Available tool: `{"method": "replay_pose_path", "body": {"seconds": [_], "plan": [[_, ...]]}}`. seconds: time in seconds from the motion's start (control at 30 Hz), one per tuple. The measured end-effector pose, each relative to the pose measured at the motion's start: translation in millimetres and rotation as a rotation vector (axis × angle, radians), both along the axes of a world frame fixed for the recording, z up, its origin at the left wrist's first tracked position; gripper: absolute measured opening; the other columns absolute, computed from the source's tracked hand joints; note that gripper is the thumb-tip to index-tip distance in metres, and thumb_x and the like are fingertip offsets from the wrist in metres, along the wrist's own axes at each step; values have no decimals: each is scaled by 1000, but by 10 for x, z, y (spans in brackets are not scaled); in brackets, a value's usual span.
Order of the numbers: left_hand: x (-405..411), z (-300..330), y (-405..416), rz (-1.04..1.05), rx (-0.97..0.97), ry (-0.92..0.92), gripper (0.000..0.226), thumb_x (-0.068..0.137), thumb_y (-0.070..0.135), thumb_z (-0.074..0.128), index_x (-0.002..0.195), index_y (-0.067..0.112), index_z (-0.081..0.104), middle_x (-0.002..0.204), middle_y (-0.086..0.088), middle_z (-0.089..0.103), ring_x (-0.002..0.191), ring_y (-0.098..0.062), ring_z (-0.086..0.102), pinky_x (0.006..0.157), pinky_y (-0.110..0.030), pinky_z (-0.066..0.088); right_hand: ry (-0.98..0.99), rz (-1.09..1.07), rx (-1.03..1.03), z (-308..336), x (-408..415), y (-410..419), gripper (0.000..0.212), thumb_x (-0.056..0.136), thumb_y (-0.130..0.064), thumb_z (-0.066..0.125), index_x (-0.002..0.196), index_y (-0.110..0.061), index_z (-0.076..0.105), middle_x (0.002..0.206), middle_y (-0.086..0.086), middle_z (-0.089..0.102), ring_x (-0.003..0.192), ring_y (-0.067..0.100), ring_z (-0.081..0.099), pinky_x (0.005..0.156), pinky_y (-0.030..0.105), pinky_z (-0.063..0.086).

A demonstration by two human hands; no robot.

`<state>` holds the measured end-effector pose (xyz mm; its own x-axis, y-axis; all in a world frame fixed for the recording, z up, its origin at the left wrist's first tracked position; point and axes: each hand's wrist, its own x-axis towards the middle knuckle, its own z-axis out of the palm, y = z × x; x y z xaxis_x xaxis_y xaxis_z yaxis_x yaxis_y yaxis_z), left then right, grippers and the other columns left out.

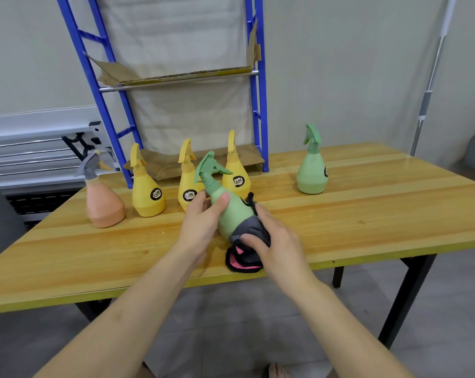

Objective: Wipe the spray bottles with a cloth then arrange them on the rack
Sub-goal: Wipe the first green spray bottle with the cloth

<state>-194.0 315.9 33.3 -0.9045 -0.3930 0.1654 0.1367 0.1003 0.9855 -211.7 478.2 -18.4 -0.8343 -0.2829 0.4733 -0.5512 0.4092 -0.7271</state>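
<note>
— While you look down through the head camera, what have you got in your hands?

— Your left hand (203, 222) curls round the upper body of a green spray bottle (228, 211), thumb over its shoulder, holding it tilted above the counter (367, 222) with the trigger head pointing away from you. Your right hand (274, 241) presses a dark grey cloth (251, 238) with pink patches round the bottle's base, its grip clamped on that cloth.

— And the other bottles?

— They stand upright on the counter: a pink spray bottle (104, 197) with a grey head far left, then three yellow spray bottles (147, 190) in a row behind your hands, and a second green bottle (312, 166) well apart to the right.

— The rack?

— You face the blue rack (258, 85) at the counter's far edge; cardboard sheets (176, 75) line its shelves, and no bottle stands on them.
</note>
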Motion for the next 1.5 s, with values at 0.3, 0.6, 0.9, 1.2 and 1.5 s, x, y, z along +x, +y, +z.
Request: {"method": "replay_pose_path", "body": {"seconds": [0.3,0.6,0.9,1.2,1.5], "plan": [[20,369,19,-114,322,193,34,104,19,54,137,11,50,130,-15,69,125,-34,63,104,-60,50,-188,157,-620,306,47,-69,49,102,-12,60,143,-38,56,132,-18,68,128,-2,58,112,32,47],[48,622,265,-146,329,280,34,101,39,61,131,25,56,119,-9,72,113,-30,71,95,-50,59,274,16,-460,313,205,-131,56,95,-2,68,148,-12,53,157,-6,46,146,2,39,114,14,35],[142,616,116,-280,354,345,42,90,36,70,125,16,59,95,0,68,98,-21,65,96,-47,56,-170,282,-696,567,206,18,40,102,-8,58,140,-20,62,126,-19,71,125,-1,60,104,20,48],[89,532,343,-34,250,332,41,100,49,59,123,15,55,122,-15,69,114,-31,67,103,-57,52,-3,92,-595,457,341,-51,54,97,-15,69,147,-30,54,152,-22,49,141,-8,40,118,22,36],[128,586,437,-44,205,275,46,95,47,68,129,21,54,121,-9,70,111,-25,71,93,-43,60,350,-7,-404,331,312,-61,53,95,-6,68,146,-15,56,155,-8,49,146,9,42,117,27,39]]}}
